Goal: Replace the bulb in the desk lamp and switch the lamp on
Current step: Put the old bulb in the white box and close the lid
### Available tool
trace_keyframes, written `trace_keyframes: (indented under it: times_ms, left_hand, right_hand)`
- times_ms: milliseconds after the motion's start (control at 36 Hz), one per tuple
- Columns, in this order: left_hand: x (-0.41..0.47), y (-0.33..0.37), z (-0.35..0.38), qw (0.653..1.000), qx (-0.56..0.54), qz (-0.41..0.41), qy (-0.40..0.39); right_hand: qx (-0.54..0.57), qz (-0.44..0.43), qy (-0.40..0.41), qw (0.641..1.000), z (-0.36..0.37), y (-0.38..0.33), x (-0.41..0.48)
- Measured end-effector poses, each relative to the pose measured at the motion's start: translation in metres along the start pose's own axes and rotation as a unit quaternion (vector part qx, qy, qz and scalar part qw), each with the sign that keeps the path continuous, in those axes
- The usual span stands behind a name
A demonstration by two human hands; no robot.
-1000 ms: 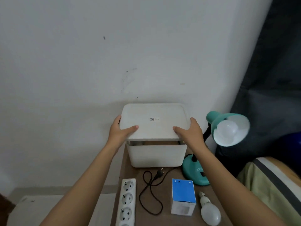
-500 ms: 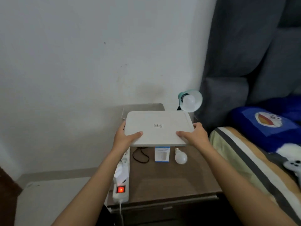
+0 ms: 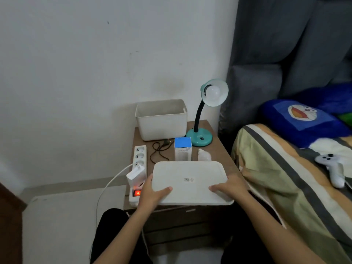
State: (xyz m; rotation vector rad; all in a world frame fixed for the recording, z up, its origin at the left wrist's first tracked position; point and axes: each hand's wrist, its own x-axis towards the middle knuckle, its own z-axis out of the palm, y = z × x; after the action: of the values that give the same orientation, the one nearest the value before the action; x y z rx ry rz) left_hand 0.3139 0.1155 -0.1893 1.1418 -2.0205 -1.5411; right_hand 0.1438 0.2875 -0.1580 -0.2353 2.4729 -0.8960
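Observation:
A teal desk lamp (image 3: 202, 138) stands at the back right of the bedside table (image 3: 221, 149), with a white bulb (image 3: 213, 91) in its shade. Its black cord and plug (image 3: 159, 149) lie loose on the table. A blue-topped white bulb box (image 3: 182, 149) stands in the middle, and a spare white bulb (image 3: 204, 156) lies right of it. My left hand (image 3: 152, 193) and my right hand (image 3: 228, 187) grip the two near corners of a white box lid (image 3: 190, 180), held flat over the table's front.
An open white storage box (image 3: 162, 121) sits at the back left. A white power strip (image 3: 139, 168) with a lit red switch and a white charger plugged in runs along the table's left edge. A bed with a blue pillow and a game controller (image 3: 331, 166) lies to the right.
Both hands have lifted the lid off the white box and brought it toward me, down to the table's front. The view pulled back, and the open box now shows.

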Motion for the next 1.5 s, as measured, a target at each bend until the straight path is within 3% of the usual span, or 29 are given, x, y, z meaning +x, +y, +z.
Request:
trace_keyframes:
  times_ms: [139,528,806,1056,1361,1500]
  left_hand:
    - [-0.003,-0.018,0.009,1.0,0.008,-0.006,-0.003]
    - [0.015,-0.038,0.024,0.994,0.105,0.025,0.026]
    - [0.032,-0.036,0.033,0.98,0.193,-0.029,0.025]
    - [0.069,-0.018,0.034,0.962,0.271,-0.026,0.008]
    - [0.128,0.026,0.031,0.973,0.231,0.006,-0.02]
    - [0.145,0.053,0.021,0.971,0.235,-0.002,-0.051]
  right_hand:
    - [-0.027,0.011,-0.023,0.999,0.016,0.011,0.006]
    - [-0.089,-0.03,0.018,0.995,0.041,0.015,0.03]
    - [-0.13,-0.001,0.013,0.991,0.047,0.011,0.046]
    - [-0.044,-0.124,0.091,0.987,0.046,-0.051,0.095]
    - [-0.071,-0.1,0.029,0.992,0.054,-0.08,0.135]
    - [-0.053,-0.114,0.053,0.991,0.034,-0.091,0.135]
